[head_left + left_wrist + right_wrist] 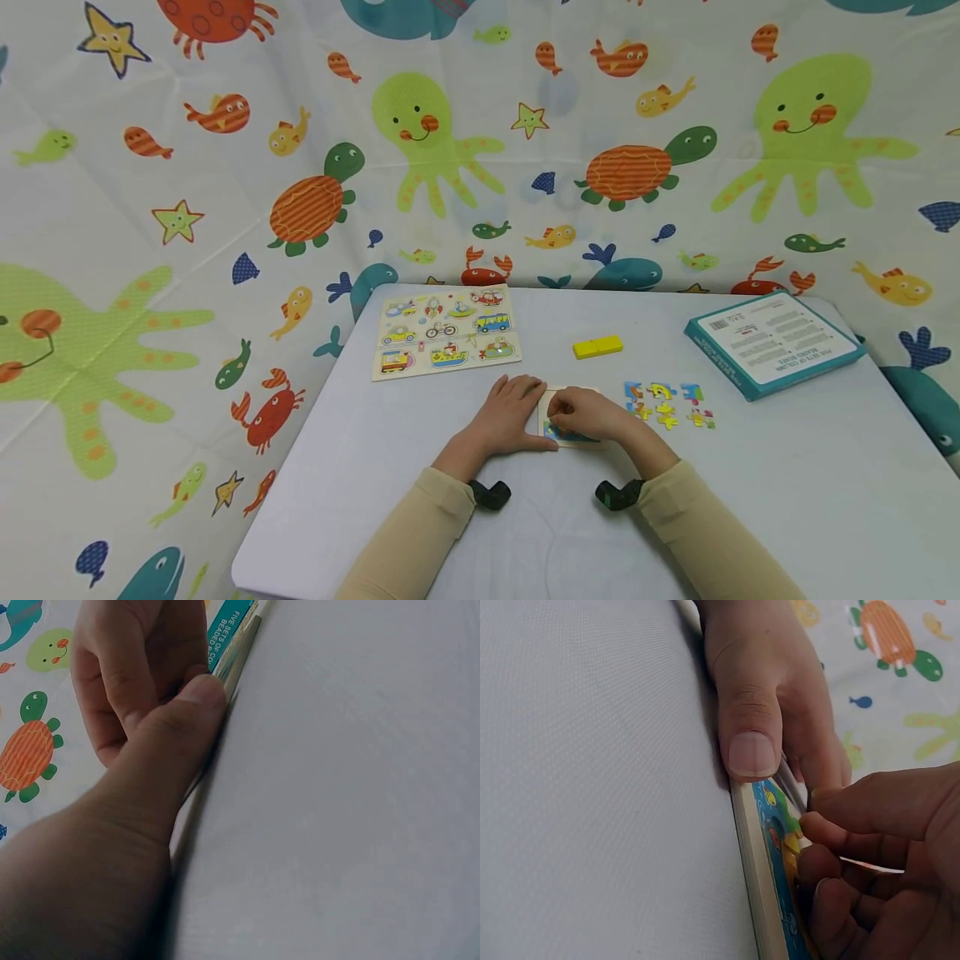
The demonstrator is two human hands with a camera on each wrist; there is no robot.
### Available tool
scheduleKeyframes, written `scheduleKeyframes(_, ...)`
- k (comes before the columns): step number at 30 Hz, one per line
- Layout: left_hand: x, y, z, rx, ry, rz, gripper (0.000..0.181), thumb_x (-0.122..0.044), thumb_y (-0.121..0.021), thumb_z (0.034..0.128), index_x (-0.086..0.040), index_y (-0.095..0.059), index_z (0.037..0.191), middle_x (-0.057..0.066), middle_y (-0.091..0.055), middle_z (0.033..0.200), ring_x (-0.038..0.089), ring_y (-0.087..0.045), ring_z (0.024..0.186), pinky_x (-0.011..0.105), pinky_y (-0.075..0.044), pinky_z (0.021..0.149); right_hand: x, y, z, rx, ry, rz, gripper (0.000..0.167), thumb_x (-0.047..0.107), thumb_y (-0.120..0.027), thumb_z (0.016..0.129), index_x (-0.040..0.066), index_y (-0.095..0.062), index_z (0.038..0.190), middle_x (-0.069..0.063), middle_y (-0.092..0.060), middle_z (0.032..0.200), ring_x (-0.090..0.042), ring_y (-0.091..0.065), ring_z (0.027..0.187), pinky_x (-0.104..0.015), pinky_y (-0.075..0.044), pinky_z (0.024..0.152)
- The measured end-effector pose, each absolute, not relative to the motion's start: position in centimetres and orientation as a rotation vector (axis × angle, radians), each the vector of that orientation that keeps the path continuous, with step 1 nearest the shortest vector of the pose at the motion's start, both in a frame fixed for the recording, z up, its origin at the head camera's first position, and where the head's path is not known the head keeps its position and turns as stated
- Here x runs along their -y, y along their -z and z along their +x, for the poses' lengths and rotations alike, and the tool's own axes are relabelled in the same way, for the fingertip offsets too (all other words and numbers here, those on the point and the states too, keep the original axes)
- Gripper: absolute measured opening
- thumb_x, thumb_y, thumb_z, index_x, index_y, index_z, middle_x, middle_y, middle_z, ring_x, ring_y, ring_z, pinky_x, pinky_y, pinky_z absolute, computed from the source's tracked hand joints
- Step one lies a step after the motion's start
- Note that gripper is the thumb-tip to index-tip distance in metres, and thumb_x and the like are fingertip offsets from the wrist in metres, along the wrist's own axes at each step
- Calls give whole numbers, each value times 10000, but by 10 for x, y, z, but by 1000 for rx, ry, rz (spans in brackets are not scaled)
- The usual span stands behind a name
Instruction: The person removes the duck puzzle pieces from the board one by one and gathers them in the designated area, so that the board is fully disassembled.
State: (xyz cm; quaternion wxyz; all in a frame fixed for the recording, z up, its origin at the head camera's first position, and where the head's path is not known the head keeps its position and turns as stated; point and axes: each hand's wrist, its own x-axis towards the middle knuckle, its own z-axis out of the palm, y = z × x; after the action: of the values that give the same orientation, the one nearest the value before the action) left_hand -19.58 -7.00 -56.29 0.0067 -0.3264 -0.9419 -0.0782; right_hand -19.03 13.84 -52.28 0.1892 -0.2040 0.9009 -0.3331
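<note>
A small wooden puzzle board with a blue picture lies on the table, largely covered by both hands. My left hand rests along its left side, fingers fairly straight. Its thumb presses on the board's near corner. Above the board, my right hand has its fingers curled, the tips at a yellow-and-green puzzle piece low over the blue picture; the fingers partly hide it. To the right of the board lie several loose jigsaw pieces, bright yellow, blue and orange.
A vehicle picture board lies at the back left. Behind the hands is a yellow block. A teal-edged box lies at the back right. A sea-animal curtain hangs behind the white table.
</note>
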Motion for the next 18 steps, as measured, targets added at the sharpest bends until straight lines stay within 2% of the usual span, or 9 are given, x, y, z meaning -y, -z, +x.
scheduleKeyframes(9,70,562,-197,2944,243,-1022,1067,-891,-479,739,-217,-328,1553,-43,-353,1536,158,-285,1457,494,-157,1242,-140,521,-188,-2481,1017,-537,34,162,-603,976,147,-588,1002,4,-621,878,-138,-584,750,-300,-475,709)
scheduleKeyframes(18,70,563,-197,2958,227,-1019,1081,-900,-462,736,-214,-317,1558,-44,-344,1542,156,-272,1463,486,-142,1247,-139,525,-187,-2519,1028,-544,72,118,-631,945,157,-595,994,25,-614,882,-140,-552,821,-310,-474,760)
